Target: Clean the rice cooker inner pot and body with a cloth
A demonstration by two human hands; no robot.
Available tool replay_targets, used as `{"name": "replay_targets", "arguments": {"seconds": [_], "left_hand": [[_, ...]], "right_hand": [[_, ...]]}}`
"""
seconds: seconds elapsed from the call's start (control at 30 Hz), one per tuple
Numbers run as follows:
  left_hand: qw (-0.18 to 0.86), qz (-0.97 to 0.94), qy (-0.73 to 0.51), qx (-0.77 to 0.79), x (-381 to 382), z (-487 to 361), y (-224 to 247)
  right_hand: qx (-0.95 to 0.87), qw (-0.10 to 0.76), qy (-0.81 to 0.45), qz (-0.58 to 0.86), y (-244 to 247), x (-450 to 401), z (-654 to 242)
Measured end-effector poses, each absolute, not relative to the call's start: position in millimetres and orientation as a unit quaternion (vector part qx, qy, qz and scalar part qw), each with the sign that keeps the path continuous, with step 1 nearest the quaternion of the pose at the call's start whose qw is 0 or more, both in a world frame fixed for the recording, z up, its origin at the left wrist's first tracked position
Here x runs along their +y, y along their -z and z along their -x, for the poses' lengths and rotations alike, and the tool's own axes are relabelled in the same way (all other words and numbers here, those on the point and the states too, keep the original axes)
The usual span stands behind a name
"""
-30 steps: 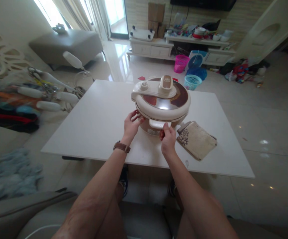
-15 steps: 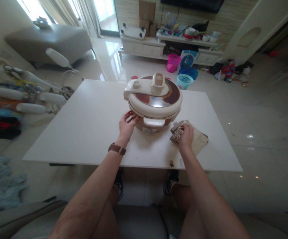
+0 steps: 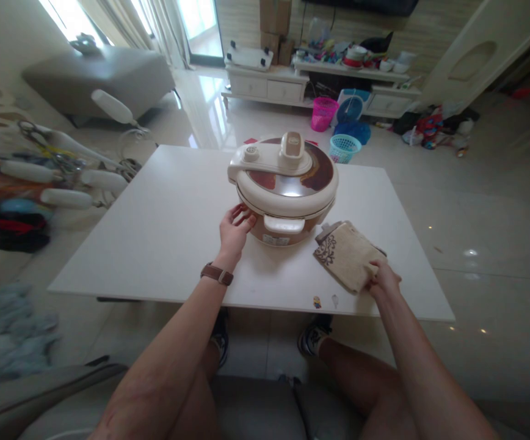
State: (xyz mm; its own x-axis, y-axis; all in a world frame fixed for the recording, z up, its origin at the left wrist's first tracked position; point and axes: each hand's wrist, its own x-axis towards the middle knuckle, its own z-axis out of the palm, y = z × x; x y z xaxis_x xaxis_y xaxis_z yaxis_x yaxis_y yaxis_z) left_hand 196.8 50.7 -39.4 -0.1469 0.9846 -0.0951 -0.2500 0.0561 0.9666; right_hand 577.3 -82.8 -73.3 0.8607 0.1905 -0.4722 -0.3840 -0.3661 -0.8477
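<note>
A cream and brown electric pressure cooker (image 3: 287, 183) stands upright on the white table, its lid down. My left hand (image 3: 235, 231) rests against its lower left side, fingers apart and curved along the wall; some fingertips are hidden behind it. A folded beige cloth (image 3: 347, 253) with a dark scroll pattern lies flat to the right of the cooker. My right hand (image 3: 384, 278) pinches the cloth's near right corner between thumb and fingers.
The white table (image 3: 155, 244) ends close to my knees, with two small stickers (image 3: 317, 302) near its front edge. Beyond it, a pink basket (image 3: 323, 114) and a light blue basket (image 3: 344, 148) stand on the floor. A white fan-like frame (image 3: 82, 153) is at left.
My right hand has moved from the cloth's left part to its near right corner, uncovering the pattern. The left hand and the cooker keep their places. The view has shifted slightly.
</note>
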Motion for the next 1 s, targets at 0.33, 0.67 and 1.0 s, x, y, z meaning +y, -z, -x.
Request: {"name": "replay_targets", "arguments": {"seconds": [0.33,0.67,1.0], "left_hand": [[0.542,-0.182,-0.590,0.570,22,-227,24],[0.822,-0.010,-0.334,0.461,-63,-311,22],[0.895,0.018,-0.349,0.278,-61,-283,-11]], "right_hand": [[0.098,0.657,-0.429,0.612,40,-65,-521],[0.048,0.757,-0.394,0.518,-10,-78,-457],[-0.004,0.755,-0.423,0.502,-32,-105,-411]]}}
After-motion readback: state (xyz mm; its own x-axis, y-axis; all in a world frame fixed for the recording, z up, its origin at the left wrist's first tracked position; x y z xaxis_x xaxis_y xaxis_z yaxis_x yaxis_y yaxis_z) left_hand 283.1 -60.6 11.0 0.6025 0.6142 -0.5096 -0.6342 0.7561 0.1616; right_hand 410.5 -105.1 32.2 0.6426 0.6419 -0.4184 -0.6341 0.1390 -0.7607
